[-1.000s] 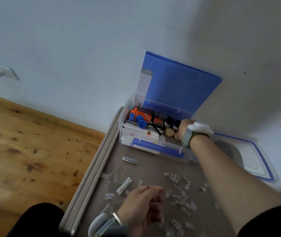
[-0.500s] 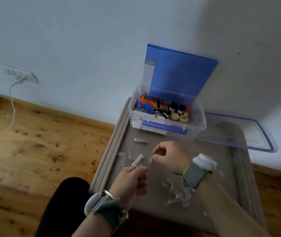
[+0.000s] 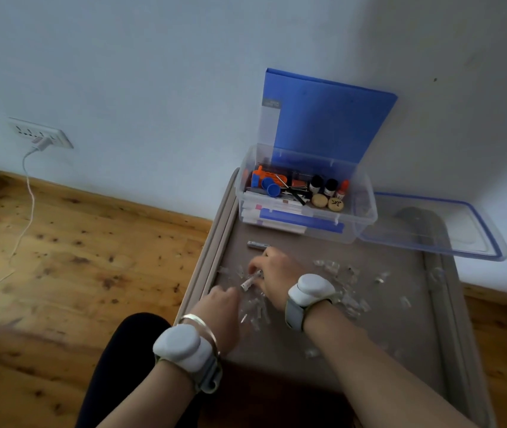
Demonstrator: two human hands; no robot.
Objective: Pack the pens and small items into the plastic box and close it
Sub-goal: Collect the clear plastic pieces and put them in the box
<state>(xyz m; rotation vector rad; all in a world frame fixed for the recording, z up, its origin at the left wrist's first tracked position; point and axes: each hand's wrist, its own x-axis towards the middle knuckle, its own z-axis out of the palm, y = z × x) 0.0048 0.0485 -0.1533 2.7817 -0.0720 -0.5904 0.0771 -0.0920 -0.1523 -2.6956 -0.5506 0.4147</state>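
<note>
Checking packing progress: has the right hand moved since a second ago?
Yes. The right hand was at the plastic box, over its contents; it has come back toward the person and now rests among the small clear pieces on the table.

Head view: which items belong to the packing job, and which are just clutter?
Job:
- plastic box, open, partly filled
- lid, lying right of the box
- clear small pieces scattered on the table
- small tube at the right hand
- metal item
- left hand

Lying about:
- blue folder against the wall
- wall socket and cable
</note>
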